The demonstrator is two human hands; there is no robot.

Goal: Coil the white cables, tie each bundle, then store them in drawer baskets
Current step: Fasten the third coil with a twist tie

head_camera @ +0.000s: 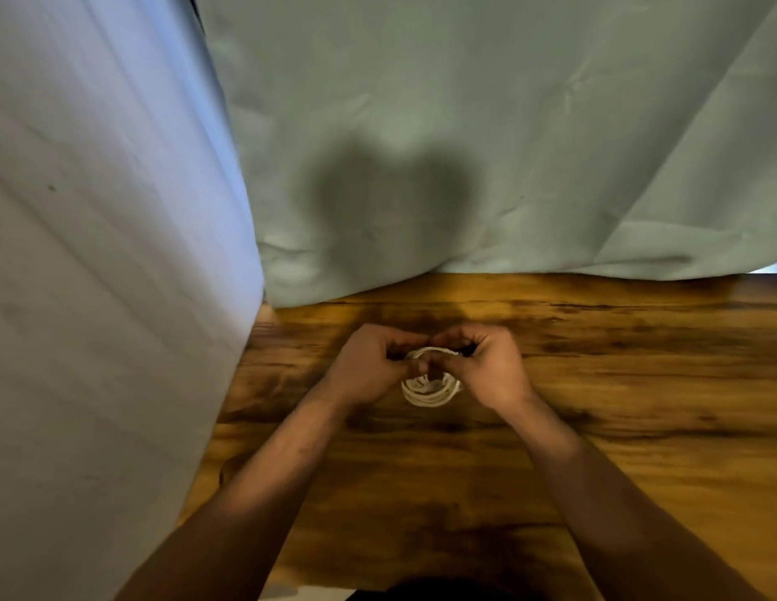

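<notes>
Over the middle of the wooden table (638,383), the left hand (369,368) and right hand (482,366), fingers curled, pinch the far edge of the coiled white cable (430,394) (roughly round, no clear long axis).

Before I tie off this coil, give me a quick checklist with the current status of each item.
1. Loops of the white cable coil even: ok.
2. Grip of the left hand on the coil's top: ok.
3. Grip of the right hand beside it: ok.
4. Tie already on the bundle: cannot tell, the fingers hide that spot.
5. Bare wooden table beneath the hands: ok.
</notes>
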